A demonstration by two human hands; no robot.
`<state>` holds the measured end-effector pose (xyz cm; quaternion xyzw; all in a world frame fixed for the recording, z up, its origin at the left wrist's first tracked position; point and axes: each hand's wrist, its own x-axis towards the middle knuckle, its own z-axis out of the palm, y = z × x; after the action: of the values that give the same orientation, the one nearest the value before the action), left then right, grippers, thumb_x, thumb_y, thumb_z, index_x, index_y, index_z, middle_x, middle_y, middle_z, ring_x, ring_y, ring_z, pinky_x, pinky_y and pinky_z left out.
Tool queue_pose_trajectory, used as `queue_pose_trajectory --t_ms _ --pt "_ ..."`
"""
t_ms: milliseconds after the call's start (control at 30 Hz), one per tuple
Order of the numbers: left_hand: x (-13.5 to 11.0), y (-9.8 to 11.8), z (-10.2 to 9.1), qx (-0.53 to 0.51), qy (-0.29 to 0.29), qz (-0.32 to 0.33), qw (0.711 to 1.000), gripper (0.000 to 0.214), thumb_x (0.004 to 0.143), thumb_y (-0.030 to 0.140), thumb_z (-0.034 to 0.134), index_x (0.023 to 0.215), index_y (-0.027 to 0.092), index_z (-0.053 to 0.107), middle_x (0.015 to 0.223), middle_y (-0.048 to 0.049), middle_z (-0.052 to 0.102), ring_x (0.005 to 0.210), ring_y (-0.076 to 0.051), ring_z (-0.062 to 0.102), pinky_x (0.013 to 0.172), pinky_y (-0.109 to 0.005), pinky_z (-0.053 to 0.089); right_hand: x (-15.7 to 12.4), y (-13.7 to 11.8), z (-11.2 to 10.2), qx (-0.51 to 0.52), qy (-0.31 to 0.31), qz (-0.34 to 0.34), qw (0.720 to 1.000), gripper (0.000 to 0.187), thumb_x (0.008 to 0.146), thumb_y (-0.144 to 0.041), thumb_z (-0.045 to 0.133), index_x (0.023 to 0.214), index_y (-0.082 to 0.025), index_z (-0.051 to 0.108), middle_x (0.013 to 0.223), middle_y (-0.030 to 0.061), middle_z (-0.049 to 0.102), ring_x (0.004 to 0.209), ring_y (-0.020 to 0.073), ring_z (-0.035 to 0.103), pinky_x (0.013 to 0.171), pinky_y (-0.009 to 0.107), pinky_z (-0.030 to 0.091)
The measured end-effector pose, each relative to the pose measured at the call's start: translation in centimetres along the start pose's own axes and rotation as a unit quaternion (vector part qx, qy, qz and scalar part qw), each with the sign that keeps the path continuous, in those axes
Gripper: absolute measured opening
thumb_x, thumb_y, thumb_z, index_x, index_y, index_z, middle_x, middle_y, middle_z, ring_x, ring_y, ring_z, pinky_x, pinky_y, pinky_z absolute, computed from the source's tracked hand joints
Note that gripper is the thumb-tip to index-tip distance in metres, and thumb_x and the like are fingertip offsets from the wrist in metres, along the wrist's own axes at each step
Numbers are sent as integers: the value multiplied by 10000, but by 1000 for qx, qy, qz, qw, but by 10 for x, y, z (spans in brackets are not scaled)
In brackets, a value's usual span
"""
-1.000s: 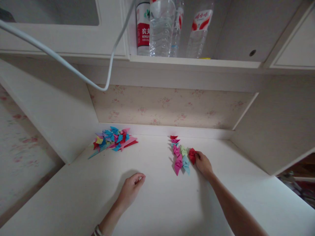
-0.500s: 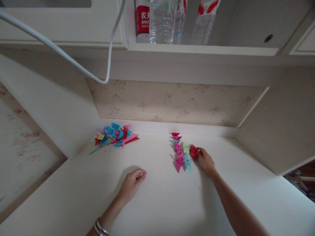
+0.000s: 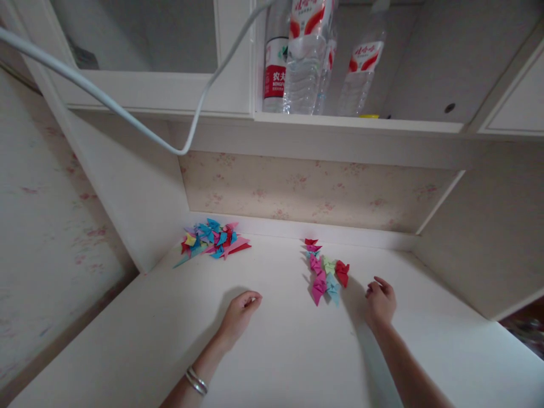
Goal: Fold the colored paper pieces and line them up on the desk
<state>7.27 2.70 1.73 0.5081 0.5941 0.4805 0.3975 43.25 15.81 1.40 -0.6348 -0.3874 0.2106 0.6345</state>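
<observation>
My right hand [image 3: 380,301] is held off to the right of a red origami piece [image 3: 342,273], apart from it, with loosely bent fingers and nothing in them. Beside the red piece are a pale green origami piece [image 3: 328,264] and a light blue one [image 3: 332,288]. Magenta origami pieces [image 3: 319,284] form a column to their left, with smaller folded pieces behind. My left hand [image 3: 242,313] rests over the white tabletop, fingers curled together, nothing visible in them. At the back left lies a mixed heap of colourful folded paper [image 3: 216,239].
A shelf [image 3: 361,126] above the desk holds several plastic bottles [image 3: 302,73]. A white cable [image 3: 140,129] hangs across the upper left. White side panels [image 3: 476,226] and a floral back wall [image 3: 297,184] enclose the tabletop [image 3: 289,351].
My right hand has let go of the red origami piece and moved right, away from it. The left hand stays curled in about the same place. The view has tilted up and shifted left.
</observation>
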Motion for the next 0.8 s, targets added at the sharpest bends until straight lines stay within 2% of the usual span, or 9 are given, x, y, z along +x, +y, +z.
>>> queue_pose_trajectory --t_ms 100,200,300,333,400,467,533,633,800 --pt "0 1 0 -10 -2 -2 1000 363 809 485 565 897 154 684 663 22 530 600 -116 439 570 -229 319 -45 -15 8 118 -28 27 992 330 720 -430 581 951 -194 573 659 -52 502 483 88 410 455 217 339" --pt "-1 2 0 -20 1 1 1000 359 807 479 569 908 155 686 710 7 574 635 -122 468 592 -232 336 -102 -33 24 214 -144 92 962 265 695 -417 668 828 -203 584 579 -80 442 443 67 350 406 190 247" --pt "-2 3 0 -12 1 4 1000 355 810 470 566 906 151 687 744 -10 609 674 -137 499 618 -237 356 -158 -47 45 188 -270 142 934 236 722 -420 652 814 -206 612 491 -100 356 408 70 284 395 197 193" --pt "-2 4 0 -7 -2 6 1000 350 812 466 564 901 151 687 755 -16 621 688 -144 511 629 -240 365 -174 -50 52 166 -300 134 930 221 741 -408 627 825 -203 629 482 -94 366 410 77 297 400 203 198" --pt "-3 5 -1 -2 -6 12 1000 336 815 452 559 899 153 687 784 -28 645 725 -159 540 662 -247 388 -199 -54 62 103 -355 56 928 174 755 -336 583 788 -189 668 515 -52 472 476 102 409 454 215 283" --pt "-3 7 -1 -1 -6 19 1000 321 811 436 562 902 156 688 832 -41 670 777 -175 567 709 -255 409 -211 -55 67 41 -425 -34 904 193 768 -276 532 763 -180 699 583 -16 566 543 119 477 524 226 338" --pt "-3 8 -1 3 -6 17 1000 322 805 436 564 900 157 693 860 -51 683 803 -186 580 733 -262 420 -213 -55 68 -2 -471 -76 879 237 788 -256 490 770 -178 713 586 -12 577 534 117 469 528 227 333" --pt "-2 10 -1 16 -9 4 1000 340 798 455 565 895 157 698 840 -51 684 779 -188 581 706 -264 422 -206 -54 67 -22 -480 -63 875 248 809 -265 477 792 -179 709 548 -29 533 504 109 425 492 220 297" --pt "0 16 1 8 0 -12 1000 361 763 488 595 853 155 699 777 -45 664 723 -176 564 639 -252 409 -200 -53 67 -11 -498 -58 865 225 795 -199 479 788 -189 703 586 -32 550 517 103 431 491 210 300"
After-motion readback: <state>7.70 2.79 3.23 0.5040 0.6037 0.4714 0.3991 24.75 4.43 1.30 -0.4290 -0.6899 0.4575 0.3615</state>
